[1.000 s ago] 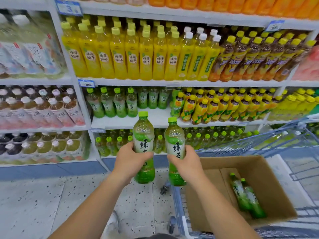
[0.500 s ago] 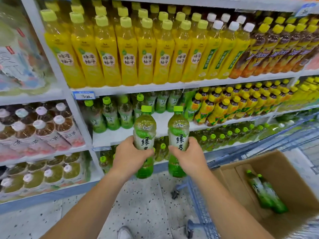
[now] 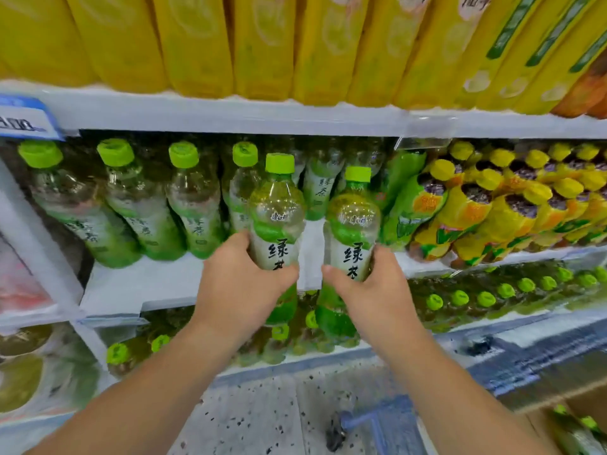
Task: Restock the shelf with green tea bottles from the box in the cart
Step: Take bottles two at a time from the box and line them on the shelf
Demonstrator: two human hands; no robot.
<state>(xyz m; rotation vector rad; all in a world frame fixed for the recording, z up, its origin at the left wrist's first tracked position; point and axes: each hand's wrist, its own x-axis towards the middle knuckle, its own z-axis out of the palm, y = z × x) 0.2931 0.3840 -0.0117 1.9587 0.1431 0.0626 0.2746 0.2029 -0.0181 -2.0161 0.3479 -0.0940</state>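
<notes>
My left hand (image 3: 241,284) grips one green tea bottle (image 3: 275,221) with a green cap, held upright in front of the white middle shelf (image 3: 157,284). My right hand (image 3: 371,290) grips a second green tea bottle (image 3: 353,224) just to the right of the first. Both bottles hang at the shelf's front edge, before a bare patch of shelf. Several matching green tea bottles (image 3: 138,211) stand further back on that shelf to the left. The cardboard box (image 3: 542,421) shows at the bottom right corner with bottles inside (image 3: 588,425).
Yellow drink bottles (image 3: 262,44) fill the shelf above. Yellow-capped bottles (image 3: 486,211) stand on the right of the middle shelf. More green-capped bottles (image 3: 486,298) line the lower shelf. A blue cart frame and wheel (image 3: 358,425) sit on the speckled floor below.
I have moved in close to the shelf and both hands have carried their bottles forward and up to the middle shelf's front edge. The box has slid almost out of view.
</notes>
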